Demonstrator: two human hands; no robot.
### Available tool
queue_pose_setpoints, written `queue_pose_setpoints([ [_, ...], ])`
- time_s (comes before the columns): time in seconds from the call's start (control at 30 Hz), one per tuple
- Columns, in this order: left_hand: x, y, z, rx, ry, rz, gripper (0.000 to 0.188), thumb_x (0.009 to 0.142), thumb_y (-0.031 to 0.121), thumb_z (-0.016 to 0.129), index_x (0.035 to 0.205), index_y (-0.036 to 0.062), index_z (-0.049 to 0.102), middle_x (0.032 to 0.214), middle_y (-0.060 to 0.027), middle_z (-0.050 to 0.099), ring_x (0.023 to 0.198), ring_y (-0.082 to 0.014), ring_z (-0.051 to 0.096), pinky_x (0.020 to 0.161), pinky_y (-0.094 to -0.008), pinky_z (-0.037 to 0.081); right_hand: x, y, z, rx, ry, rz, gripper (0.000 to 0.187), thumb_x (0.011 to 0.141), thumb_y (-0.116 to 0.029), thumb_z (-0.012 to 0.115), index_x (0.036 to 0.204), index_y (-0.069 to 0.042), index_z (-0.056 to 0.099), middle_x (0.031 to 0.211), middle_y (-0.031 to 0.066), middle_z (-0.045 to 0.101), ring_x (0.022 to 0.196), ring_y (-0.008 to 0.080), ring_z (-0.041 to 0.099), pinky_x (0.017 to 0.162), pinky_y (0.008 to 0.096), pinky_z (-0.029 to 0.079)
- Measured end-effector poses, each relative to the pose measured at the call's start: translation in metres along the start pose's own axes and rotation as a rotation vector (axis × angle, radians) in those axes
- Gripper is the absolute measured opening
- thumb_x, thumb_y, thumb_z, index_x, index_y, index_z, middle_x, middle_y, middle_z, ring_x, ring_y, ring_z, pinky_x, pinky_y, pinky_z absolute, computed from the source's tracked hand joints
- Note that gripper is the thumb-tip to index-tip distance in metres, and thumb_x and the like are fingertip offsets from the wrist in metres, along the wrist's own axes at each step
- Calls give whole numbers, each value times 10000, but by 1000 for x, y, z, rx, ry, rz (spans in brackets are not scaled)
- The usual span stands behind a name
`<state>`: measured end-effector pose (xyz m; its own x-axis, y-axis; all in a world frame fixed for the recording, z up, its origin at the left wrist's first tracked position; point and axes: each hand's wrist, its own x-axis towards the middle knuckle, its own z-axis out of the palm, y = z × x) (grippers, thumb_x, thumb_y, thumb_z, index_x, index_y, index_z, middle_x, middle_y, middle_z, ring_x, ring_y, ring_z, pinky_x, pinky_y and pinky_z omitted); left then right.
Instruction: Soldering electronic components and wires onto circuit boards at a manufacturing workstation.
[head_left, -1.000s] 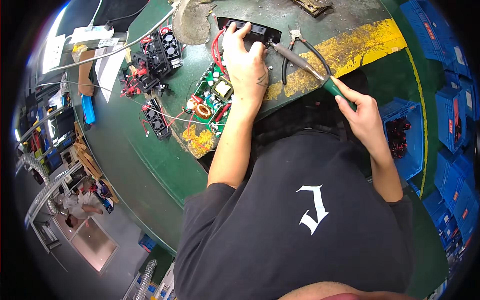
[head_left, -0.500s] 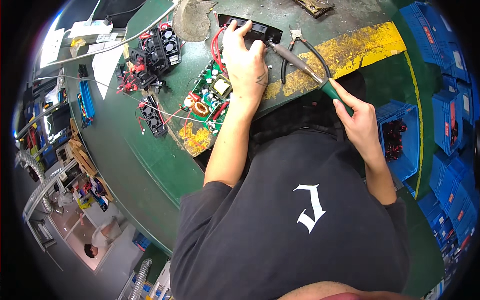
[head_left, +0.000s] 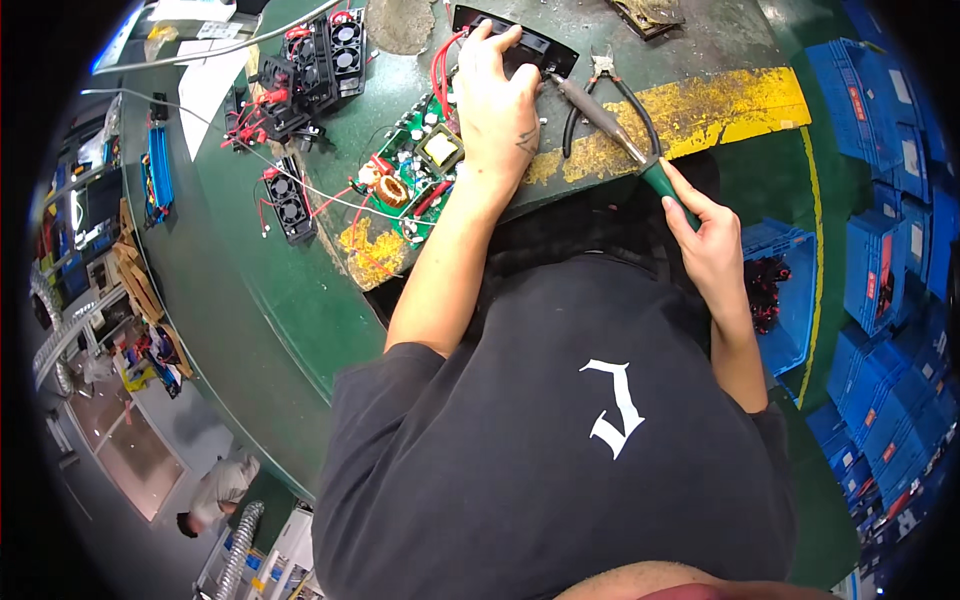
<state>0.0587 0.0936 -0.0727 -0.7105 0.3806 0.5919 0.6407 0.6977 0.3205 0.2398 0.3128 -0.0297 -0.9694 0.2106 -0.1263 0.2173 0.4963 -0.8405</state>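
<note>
My left hand holds a curved black plastic panel against the bench, its fingers over the face and its thumb by the near edge. My right hand is closed around the green handle of a soldering iron. The iron's tip is at the panel's right end; exact contact is too small to make out. Red wires run from the panel's left end down to a green circuit board with a copper coil and a yellow-topped transformer. My left wrist and forearm lie beside the board.
Black-handled cutting pliers lie just right of the iron. Black fan units with red wires sit at the left, and a smaller fan pair lies nearer. A cable crosses the bench. Blue crates stand right; a person is far off lower left.
The whole view has shifted slightly. Both hands keep their holds, and the iron's tip stays at the panel's right end. The distant person appears lower in the picture.
</note>
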Motion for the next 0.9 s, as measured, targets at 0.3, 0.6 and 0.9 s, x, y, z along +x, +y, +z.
queue_pose_setpoints([
  [0.3,-3,3,3,15,21,-7,146,711,52,794,781,16,671,1270,-179,665,1297,-434,554,1074,-513,466,-5,-12,-4,-41,-58,41,391,991,-61,632,1377,-3,621,1123,104,766,967,58,600,897,250,492],
  [0.6,-1,-2,6,24,35,17,77,782,97,662,821,33,647,1326,-154,623,1338,-394,519,993,-517,482,-34,-6,-27,120,14,85,400,986,-45,634,1385,-27,628,956,-7,728,750,22,494,667,222,446],
  [0.9,-15,-4,-7,179,115,15,154,702,176,691,800,73,752,1204,-70,670,1218,-307,575,827,-522,471,-47,-1,-31,216,59,106,461,1033,-94,599,1491,-72,550,671,-84,430,545,1,334,490,191,243],
])
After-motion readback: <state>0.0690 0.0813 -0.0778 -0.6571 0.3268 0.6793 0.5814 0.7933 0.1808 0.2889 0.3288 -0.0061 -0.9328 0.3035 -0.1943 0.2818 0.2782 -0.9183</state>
